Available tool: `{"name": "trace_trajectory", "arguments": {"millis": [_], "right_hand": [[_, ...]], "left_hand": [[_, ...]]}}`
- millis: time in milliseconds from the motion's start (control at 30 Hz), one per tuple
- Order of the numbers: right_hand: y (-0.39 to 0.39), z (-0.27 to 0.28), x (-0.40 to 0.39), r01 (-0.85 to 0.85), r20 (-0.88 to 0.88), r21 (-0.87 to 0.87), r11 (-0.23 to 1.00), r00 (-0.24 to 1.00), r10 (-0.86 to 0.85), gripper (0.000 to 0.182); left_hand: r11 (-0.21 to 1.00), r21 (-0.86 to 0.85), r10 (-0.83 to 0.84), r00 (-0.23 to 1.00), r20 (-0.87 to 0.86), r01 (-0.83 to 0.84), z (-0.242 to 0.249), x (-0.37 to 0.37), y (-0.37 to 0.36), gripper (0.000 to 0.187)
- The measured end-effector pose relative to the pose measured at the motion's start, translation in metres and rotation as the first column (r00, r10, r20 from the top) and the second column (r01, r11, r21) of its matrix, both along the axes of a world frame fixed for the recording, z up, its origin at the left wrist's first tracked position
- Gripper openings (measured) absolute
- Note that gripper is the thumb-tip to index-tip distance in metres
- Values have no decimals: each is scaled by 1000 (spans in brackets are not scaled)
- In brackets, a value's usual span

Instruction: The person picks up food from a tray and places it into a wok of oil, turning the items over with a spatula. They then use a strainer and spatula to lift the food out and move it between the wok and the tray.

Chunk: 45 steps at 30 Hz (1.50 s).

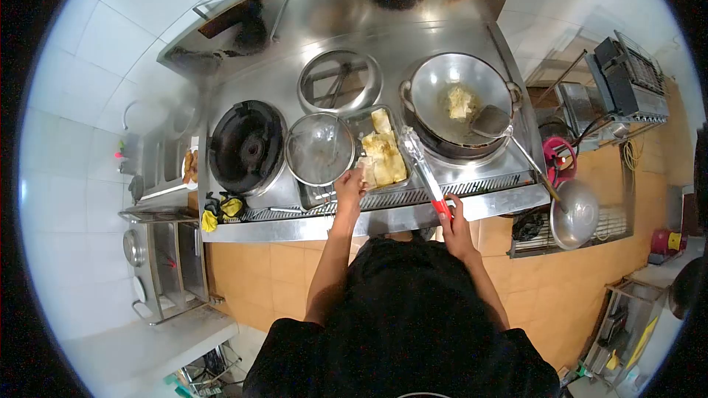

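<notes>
My left hand (349, 190) is closed at the near left corner of a metal tray (383, 189), its fingertips pinching a pale slab of food (367, 171). Several yellowish slabs that look like tofu (383, 156) lie in that tray. My right hand (459, 230) grips the red handle of metal tongs (423, 164), which point away from me between the tray and a wok (431, 77). Pale yellow pieces (460, 103) sit in oil inside the wok. A long-handled spatula (490, 122) rests in it, over the right rim.
Left of the tray lies a round mesh strainer (321, 149), beside a black burner (249, 147). A metal ring (340, 81) stands behind. A yellow-black cloth (221, 210) is at the stove's front left. A metal bowl (575, 214) sits on the right.
</notes>
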State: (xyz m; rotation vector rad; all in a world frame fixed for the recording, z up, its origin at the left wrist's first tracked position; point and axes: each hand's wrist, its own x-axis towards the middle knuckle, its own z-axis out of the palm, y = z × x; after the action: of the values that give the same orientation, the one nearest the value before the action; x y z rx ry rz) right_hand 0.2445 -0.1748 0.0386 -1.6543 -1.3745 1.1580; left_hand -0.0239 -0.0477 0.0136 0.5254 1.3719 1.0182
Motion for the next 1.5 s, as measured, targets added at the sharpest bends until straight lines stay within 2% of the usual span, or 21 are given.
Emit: {"name": "trace_trajectory", "arguments": {"millis": [33, 100, 167, 233, 333, 433, 500, 567, 633, 700, 833, 900, 967, 1033, 1067, 1167, 1233, 1300, 1333, 1400, 1500], "right_hand": [[-1, -2, 3, -31, 0, -13, 999, 1000, 31, 53], [-5, -7, 8, -61, 4, -53, 997, 998, 61, 54], [-5, -13, 12, -98, 45, -62, 993, 994, 101, 56], [-2, -13, 16, -123, 39, -114, 986, 991, 128, 61], [-2, -21, 20, -127, 26, -59, 990, 991, 129, 67], [-1, -27, 22, -132, 61, -68, 989, 989, 136, 71], [-1, -33, 20, -112, 147, 49, 993, 984, 103, 71], [1, -35, 17, -109, 125, 36, 993, 987, 104, 69], [0, -41, 12, -120, 113, 104, 987, 988, 108, 66], [-3, -50, 3, -114, 70, 66, 991, 992, 109, 59], [-8, -50, -17, -57, -60, 69, 996, 996, 61, 50], [-11, -34, -26, -53, -113, -53, 997, 992, 47, 48], [-18, -31, -36, -33, -91, -40, 999, 995, 30, 48], [-23, -25, -42, 7, -232, -392, 920, 967, -106, 47], [-27, -28, -44, 18, -220, -393, 920, 969, -113, 47], [-38, -36, -55, 41, -163, -192, 981, 984, -72, 47], [-44, -29, -66, 131, -231, -142, 981, 959, -162, 34], [-53, -26, -72, 138, -206, -117, 984, 965, -160, 33], [-57, -24, -74, 146, -198, -97, 985, 967, -163, 33], [-65, -17, -74, 135, -159, -97, 986, 976, -149, 36], [-69, 2, -80, 177, -208, -86, 980, 959, -191, 39]], "left_hand": [[997, -14, 79, 992, 96, -78, -6, -2, -3, 23], [997, -33, 75, 995, 60, -74, -8, 0, -10, 24], [994, 73, 80, 997, -5, -80, 16, 15, -17, 25], [997, 24, 76, 994, -73, -74, 21, 16, -21, 25], [996, -84, -21, 970, -240, 1, 17, 10, -28, 29], [994, -51, 84, 972, -221, -97, 10, 6, -41, 30], [994, -31, 100, 973, -209, -109, 8, 3, -51, 31], [990, 54, 134, 981, -143, -128, 8, -2, -60, 32], [991, 8, 136, 976, -171, -136, 15, -9, -65, 30], [996, -86, -4, 950, -311, -24, 24, -22, -70, 30], [991, -114, 26, 946, -324, -66, 11, -55, -75, 30], [998, -54, 4, 965, -262, -19, 4, -68, -81, 27], [997, 68, 44, 988, -151, -34, 3, -74, -84, 25], [996, 93, 9, 991, -131, 3, -7, -81, -87, 27], [994, 110, -12, 990, -142, 27, -13, -83, -88, 27], [981, 158, -84, 982, -168, 111, -18, -85, -81, 25], [968, 188, -133, 975, -179, 167, -27, -84, -69, 25], [895, 316, -251, 940, -231, 316, -41, -75, -49, 21], [887, 254, -327, 913, -243, 385, -29, -69, -35, 19], [705, 150, -432, 588, -683, 693, -13, -56, 3, 25], [607, 86, -426, 415, -804, 790, -10, -25, 64, 32]]}}
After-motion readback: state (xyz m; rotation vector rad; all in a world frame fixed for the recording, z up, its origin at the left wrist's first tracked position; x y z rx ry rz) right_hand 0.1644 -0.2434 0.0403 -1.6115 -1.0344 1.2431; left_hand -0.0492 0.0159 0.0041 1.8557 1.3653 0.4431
